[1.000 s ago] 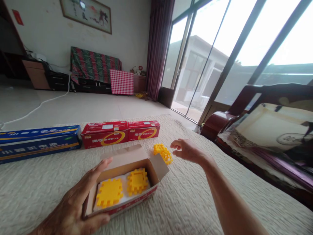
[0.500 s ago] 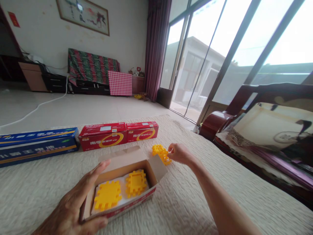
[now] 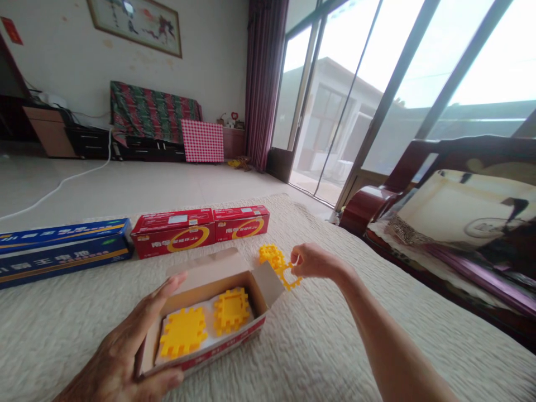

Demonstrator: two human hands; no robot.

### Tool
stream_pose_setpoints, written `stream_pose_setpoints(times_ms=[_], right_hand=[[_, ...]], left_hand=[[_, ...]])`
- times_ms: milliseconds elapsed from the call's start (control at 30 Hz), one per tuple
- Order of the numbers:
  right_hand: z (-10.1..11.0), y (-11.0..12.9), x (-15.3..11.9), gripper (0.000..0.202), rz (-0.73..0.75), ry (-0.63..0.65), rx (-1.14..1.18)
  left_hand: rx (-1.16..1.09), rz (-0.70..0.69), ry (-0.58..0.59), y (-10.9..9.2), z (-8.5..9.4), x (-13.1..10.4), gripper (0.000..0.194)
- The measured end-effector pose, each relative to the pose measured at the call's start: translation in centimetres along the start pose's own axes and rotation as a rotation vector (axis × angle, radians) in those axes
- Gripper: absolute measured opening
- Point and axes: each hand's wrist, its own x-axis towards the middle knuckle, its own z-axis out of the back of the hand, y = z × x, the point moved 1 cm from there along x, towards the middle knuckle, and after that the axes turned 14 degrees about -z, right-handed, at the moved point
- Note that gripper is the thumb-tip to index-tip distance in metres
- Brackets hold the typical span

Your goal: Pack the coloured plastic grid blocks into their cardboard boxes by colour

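L hand [image 3: 121, 346], 8 o'clock, spread wide, grips L end of open box [image 3: 270, 287] at 7, w/ 2 yellow plates [image 3: 184, 332] inside. R hand [image 3: 312, 261], approx 4:30, thumb & index pinched on yellow frame [image 3: 288, 286], 5 o'clock, beside yellow pile [image 3: 271, 255].

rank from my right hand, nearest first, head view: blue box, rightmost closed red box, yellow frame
1. Yellow frame: at the right hand's fingertips.
2. Closed red box: ahead-left, row's right end.
3. Blue box: row's left end.
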Motion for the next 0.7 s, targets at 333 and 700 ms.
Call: stream_pose_setpoints(times_ms=[333, 700], right_hand=[[0.1, 0.9, -3.6, 0.048, 0.314, 0.065, -0.146], [-2.4, 0.5, -3.9, 0.038, 0.449, -0.002, -0.110]], left_hand=[[-0.023, -0.034, 0.009, 0.1, 0.4, 0.2, 0.086], [-0.049, -0.131, 0.061, 0.7, 0.7, 0.3, 0.097]])
